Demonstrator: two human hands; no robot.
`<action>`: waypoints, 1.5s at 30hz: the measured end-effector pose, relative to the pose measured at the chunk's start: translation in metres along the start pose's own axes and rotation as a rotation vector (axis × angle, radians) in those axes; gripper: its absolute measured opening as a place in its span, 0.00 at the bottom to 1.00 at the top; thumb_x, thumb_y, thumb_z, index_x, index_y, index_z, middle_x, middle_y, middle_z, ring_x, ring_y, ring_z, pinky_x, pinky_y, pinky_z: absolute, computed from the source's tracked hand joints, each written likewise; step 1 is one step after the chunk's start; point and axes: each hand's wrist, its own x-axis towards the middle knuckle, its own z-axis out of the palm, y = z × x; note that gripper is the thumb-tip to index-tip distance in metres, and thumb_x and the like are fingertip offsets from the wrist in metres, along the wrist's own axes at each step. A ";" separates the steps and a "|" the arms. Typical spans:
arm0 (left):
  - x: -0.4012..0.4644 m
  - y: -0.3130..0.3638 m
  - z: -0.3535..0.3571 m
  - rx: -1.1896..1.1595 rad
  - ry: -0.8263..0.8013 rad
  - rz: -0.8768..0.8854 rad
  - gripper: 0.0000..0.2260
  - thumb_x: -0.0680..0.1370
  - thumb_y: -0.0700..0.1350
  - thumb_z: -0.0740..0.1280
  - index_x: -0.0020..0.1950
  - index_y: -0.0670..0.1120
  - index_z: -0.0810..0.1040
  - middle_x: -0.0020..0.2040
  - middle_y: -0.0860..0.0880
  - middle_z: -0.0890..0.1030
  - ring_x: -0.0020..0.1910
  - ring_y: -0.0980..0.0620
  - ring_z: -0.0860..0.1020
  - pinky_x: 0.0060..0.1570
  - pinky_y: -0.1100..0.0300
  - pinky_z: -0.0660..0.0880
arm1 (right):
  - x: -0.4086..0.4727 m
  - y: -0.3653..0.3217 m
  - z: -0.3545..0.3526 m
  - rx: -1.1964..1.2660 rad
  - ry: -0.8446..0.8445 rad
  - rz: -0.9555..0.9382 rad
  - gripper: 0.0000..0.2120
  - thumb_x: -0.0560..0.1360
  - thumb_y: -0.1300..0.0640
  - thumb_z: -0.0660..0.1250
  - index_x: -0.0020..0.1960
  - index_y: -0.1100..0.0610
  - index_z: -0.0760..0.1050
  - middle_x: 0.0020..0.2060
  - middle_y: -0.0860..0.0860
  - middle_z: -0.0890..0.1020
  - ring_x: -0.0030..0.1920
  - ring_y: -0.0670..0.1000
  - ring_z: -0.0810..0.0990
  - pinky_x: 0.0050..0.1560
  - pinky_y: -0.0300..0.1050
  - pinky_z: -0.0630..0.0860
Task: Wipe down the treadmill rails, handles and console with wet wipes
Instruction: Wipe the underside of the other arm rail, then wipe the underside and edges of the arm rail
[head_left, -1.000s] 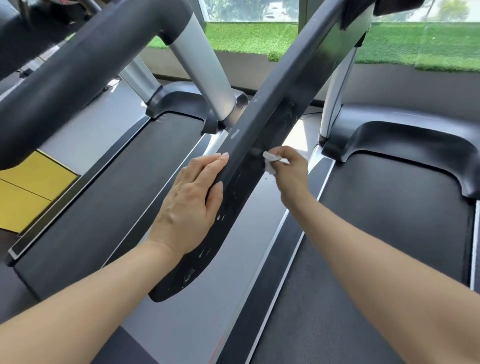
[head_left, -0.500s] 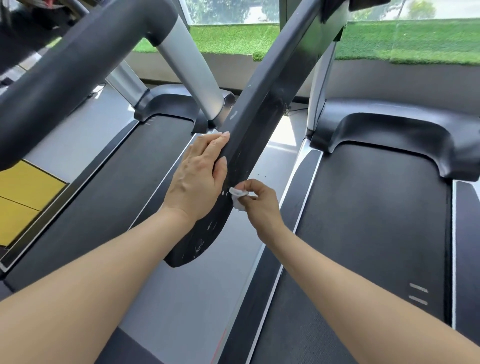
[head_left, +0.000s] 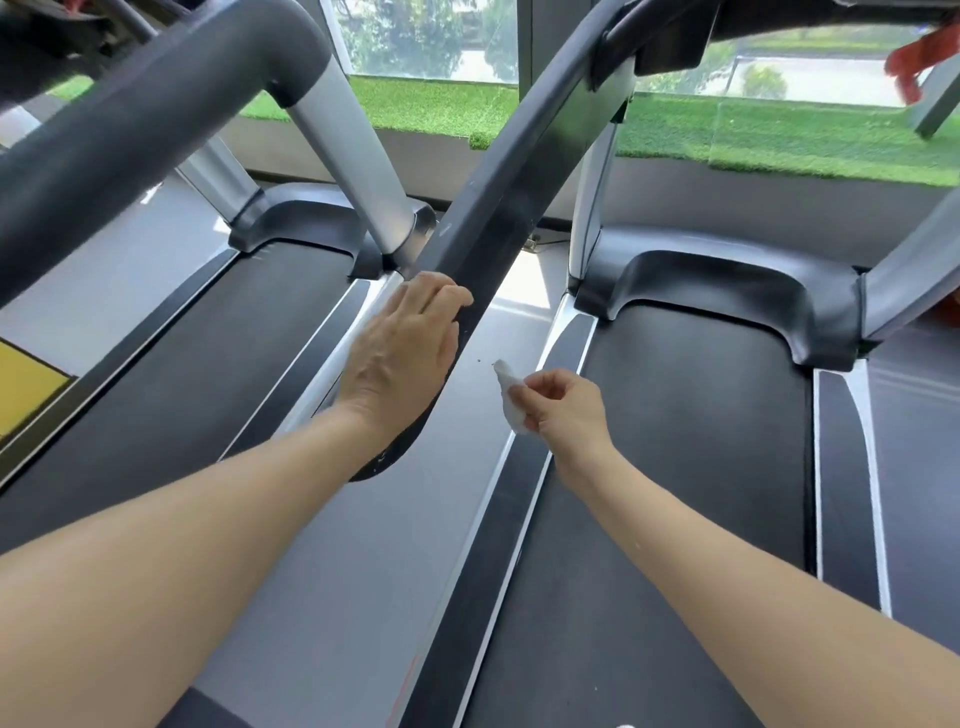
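Observation:
A black treadmill side rail (head_left: 498, 218) slants from the upper right down to a rounded end near the middle. My left hand (head_left: 402, 358) lies on its lower part, fingers curved over the top edge. My right hand (head_left: 563, 402) pinches a small crumpled white wet wipe (head_left: 511, 395) and hovers just right of the rail's end, the wipe apart from the rail. Part of the dark console (head_left: 675, 36) shows at the top.
A thick grey handrail (head_left: 130, 130) of the neighbouring treadmill crosses the upper left on a silver post (head_left: 358, 156). Two black belts (head_left: 675, 467) run forward with grey floor between them. Green turf (head_left: 779, 140) and windows lie beyond. A yellow floor patch (head_left: 26, 389) is at left.
My right hand slid the wipe down along the rail's right side, then came off it past the end. My left hand stayed on the rail, and the view tilted upward.

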 end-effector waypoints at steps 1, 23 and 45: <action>-0.007 0.011 0.002 -0.096 -0.012 -0.041 0.07 0.79 0.40 0.63 0.56 0.44 0.76 0.55 0.49 0.75 0.47 0.50 0.75 0.44 0.51 0.77 | -0.002 -0.005 -0.003 0.001 0.018 -0.023 0.07 0.73 0.62 0.71 0.38 0.57 0.75 0.34 0.51 0.77 0.34 0.49 0.74 0.35 0.38 0.72; -0.033 0.068 0.001 -1.182 -0.209 -0.834 0.06 0.80 0.39 0.63 0.43 0.43 0.70 0.46 0.42 0.76 0.48 0.48 0.79 0.49 0.60 0.80 | -0.046 -0.054 -0.063 0.121 -0.383 0.108 0.07 0.72 0.64 0.69 0.37 0.58 0.73 0.32 0.53 0.76 0.31 0.47 0.75 0.37 0.37 0.75; 0.036 0.152 -0.049 -0.739 -0.166 -0.682 0.05 0.81 0.38 0.54 0.46 0.44 0.63 0.38 0.49 0.66 0.35 0.52 0.65 0.35 0.59 0.67 | -0.061 -0.150 -0.123 -0.438 -0.193 -0.342 0.08 0.79 0.63 0.61 0.42 0.55 0.73 0.35 0.50 0.76 0.35 0.46 0.72 0.38 0.37 0.70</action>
